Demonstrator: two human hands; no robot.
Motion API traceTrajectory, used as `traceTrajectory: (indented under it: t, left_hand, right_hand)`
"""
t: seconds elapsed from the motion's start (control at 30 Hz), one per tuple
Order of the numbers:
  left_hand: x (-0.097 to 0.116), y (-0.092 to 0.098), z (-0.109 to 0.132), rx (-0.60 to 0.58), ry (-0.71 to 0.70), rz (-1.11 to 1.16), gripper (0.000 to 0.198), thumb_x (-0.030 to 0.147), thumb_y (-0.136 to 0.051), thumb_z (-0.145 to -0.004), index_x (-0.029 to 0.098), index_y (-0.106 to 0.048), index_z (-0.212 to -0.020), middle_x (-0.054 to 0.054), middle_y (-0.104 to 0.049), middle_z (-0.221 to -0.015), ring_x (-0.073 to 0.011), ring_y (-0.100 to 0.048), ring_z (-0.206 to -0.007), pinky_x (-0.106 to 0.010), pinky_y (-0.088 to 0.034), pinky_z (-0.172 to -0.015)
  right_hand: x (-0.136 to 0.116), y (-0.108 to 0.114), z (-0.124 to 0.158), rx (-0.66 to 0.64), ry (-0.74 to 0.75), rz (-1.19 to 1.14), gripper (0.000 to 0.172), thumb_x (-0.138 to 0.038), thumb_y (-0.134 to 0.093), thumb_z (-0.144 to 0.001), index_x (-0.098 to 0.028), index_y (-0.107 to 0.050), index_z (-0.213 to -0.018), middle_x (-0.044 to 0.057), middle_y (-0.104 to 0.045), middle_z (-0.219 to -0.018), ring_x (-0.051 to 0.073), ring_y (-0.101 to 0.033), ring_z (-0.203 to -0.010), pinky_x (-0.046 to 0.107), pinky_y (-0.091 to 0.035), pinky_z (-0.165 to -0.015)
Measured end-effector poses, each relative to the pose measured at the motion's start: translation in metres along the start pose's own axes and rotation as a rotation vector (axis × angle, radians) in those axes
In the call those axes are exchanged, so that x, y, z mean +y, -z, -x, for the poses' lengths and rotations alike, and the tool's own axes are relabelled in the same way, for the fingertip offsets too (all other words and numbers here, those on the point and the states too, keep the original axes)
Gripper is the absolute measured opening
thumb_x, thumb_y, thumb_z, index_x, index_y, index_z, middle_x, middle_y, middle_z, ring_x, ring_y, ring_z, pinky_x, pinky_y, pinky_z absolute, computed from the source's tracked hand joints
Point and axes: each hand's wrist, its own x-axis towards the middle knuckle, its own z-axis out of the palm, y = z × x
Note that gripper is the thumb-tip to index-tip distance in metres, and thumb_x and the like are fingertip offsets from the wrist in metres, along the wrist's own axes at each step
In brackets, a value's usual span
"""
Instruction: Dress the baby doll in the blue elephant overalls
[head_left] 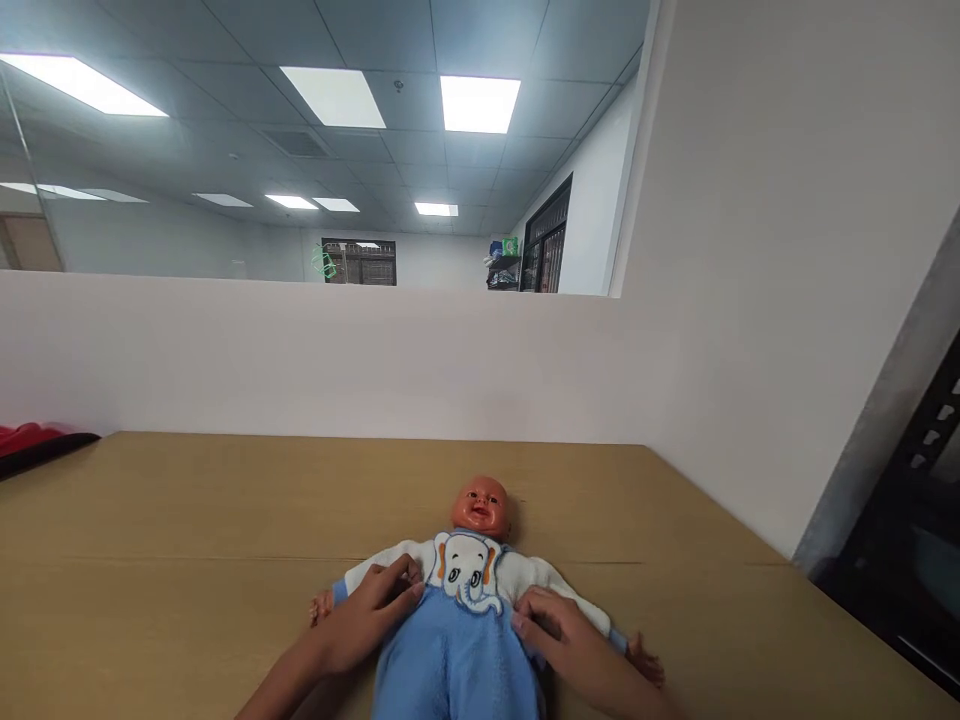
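Note:
A baby doll (481, 507) lies on its back on the table, head toward the wall and arms spread out to both sides. It wears an outfit (450, 660) with white sleeves, blue trousers and an elephant patch (466, 570) on the chest. At the doll's waist on the left side, my left hand (367, 612) has its fingers curled against the cloth. My right hand (566, 635) pinches the outfit at the opposite side of the waist. The fingertips of both hands are partly hidden. The doll's feet are out of view below.
The brown table (225, 500) has a seam across it and meets a white wall (360, 360) with a window above. A red and black item (41, 445) sits at the far left edge. To the right stands a black metal frame (915, 520).

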Motion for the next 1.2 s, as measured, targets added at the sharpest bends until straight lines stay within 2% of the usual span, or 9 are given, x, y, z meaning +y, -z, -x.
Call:
traceTrajectory:
  t: [0.2, 0.33, 0.47, 0.57, 0.7, 0.83, 1.0, 1.1, 1.2]
  left_hand:
    - [0.003, 0.010, -0.002, -0.027, -0.008, 0.169, 0.045, 0.069, -0.049, -0.097, 0.025, -0.056, -0.091, 0.001, -0.056, -0.095, -0.0256, -0.052, -0.097, -0.039, -0.043, -0.094]
    - [0.001, 0.002, -0.006, 0.089, 0.012, 0.149, 0.043, 0.066, -0.042, -0.101, 0.025, -0.055, -0.095, 0.000, -0.059, -0.095, -0.0260, -0.054, -0.095, -0.040, -0.044, -0.094]
    - [-0.012, -0.015, -0.013, 0.234, -0.057, -0.144, 0.038, 0.056, -0.037, -0.103, 0.024, -0.057, -0.096, -0.009, -0.066, -0.104, -0.0334, -0.058, -0.102, -0.053, -0.041, -0.102]
    - [-0.022, -0.019, -0.015, 0.329, -0.106, -0.202, 0.027, 0.043, -0.040, -0.102, 0.024, -0.059, -0.101, -0.014, -0.066, -0.113, -0.0355, -0.058, -0.108, -0.055, -0.043, -0.101]
    - [-0.010, -0.015, -0.010, 0.460, -0.165, -0.095, 0.023, 0.034, -0.045, -0.099, 0.024, -0.059, -0.115, -0.013, -0.064, -0.120, -0.0342, -0.057, -0.117, -0.054, -0.045, -0.106]
    - [0.037, -0.024, -0.010, 0.374, -0.288, -0.023, 0.032, 0.046, -0.058, -0.102, 0.029, -0.059, -0.129, -0.010, -0.063, -0.137, -0.0332, -0.055, -0.131, -0.052, -0.042, -0.116]
    - [0.093, -0.048, -0.050, 0.288, -0.384, 0.018, 0.081, 0.035, -0.090, -0.074, 0.025, -0.054, -0.146, -0.015, -0.058, -0.153, -0.0398, -0.045, -0.145, -0.057, -0.033, -0.125]
    - [0.102, -0.050, -0.079, 0.379, -0.372, 0.195, 0.042, 0.026, -0.076, -0.077, 0.021, -0.071, -0.118, -0.016, -0.073, -0.127, -0.0404, -0.060, -0.124, -0.058, -0.042, -0.115]
    - [0.094, -0.035, -0.087, 0.419, -0.312, 0.367, 0.030, 0.030, -0.065, -0.086, 0.021, -0.074, -0.114, -0.013, -0.077, -0.123, -0.0367, -0.067, -0.116, -0.052, -0.049, -0.110]
  right_hand:
    - [0.021, 0.001, 0.004, -0.018, -0.142, -0.244, 0.035, -0.064, -0.055, -0.096, -0.029, -0.056, -0.093, -0.001, -0.059, -0.090, 0.024, -0.059, -0.088, 0.035, -0.050, -0.087]
    - [0.036, -0.018, -0.001, 0.183, -0.021, -0.313, 0.031, -0.054, -0.063, -0.091, -0.028, -0.052, -0.104, 0.004, -0.063, -0.105, 0.028, -0.064, -0.105, 0.040, -0.052, -0.096]
    - [0.056, -0.023, 0.001, 0.453, 0.044, 0.179, 0.020, -0.030, -0.052, -0.096, -0.027, -0.059, -0.115, 0.009, -0.070, -0.115, 0.032, -0.064, -0.114, 0.054, -0.046, -0.107]
    - [0.080, -0.012, 0.009, 0.607, 0.106, 0.552, 0.038, -0.022, -0.052, -0.093, -0.026, -0.062, -0.130, 0.015, -0.068, -0.135, 0.040, -0.059, -0.126, 0.062, -0.045, -0.106]
    - [0.097, 0.026, 0.012, 0.464, 0.069, 0.683, 0.050, -0.018, -0.059, -0.088, -0.023, -0.065, -0.137, 0.017, -0.071, -0.136, 0.040, -0.064, -0.122, 0.059, -0.050, -0.101]
    - [0.048, 0.068, -0.001, 0.352, 0.125, 0.753, 0.046, -0.016, -0.069, -0.081, -0.030, -0.075, -0.125, 0.009, -0.078, -0.118, 0.037, -0.068, -0.112, 0.065, -0.042, -0.112]
    - [-0.083, 0.085, -0.029, 0.322, 0.450, 0.952, 0.051, -0.017, -0.084, -0.074, -0.028, -0.072, -0.122, 0.009, -0.076, -0.111, 0.037, -0.065, -0.111, 0.069, -0.021, -0.130]
    - [-0.140, 0.074, -0.037, 0.338, 0.599, 0.931, 0.058, -0.010, -0.081, -0.074, -0.028, -0.067, -0.127, 0.006, -0.074, -0.110, 0.034, -0.065, -0.111, 0.065, -0.018, -0.135]
    - [-0.147, 0.047, -0.033, 0.626, 0.740, 0.553, 0.055, -0.010, -0.068, -0.094, -0.030, -0.055, -0.143, 0.008, -0.066, -0.137, 0.028, -0.061, -0.127, 0.058, -0.036, -0.128]
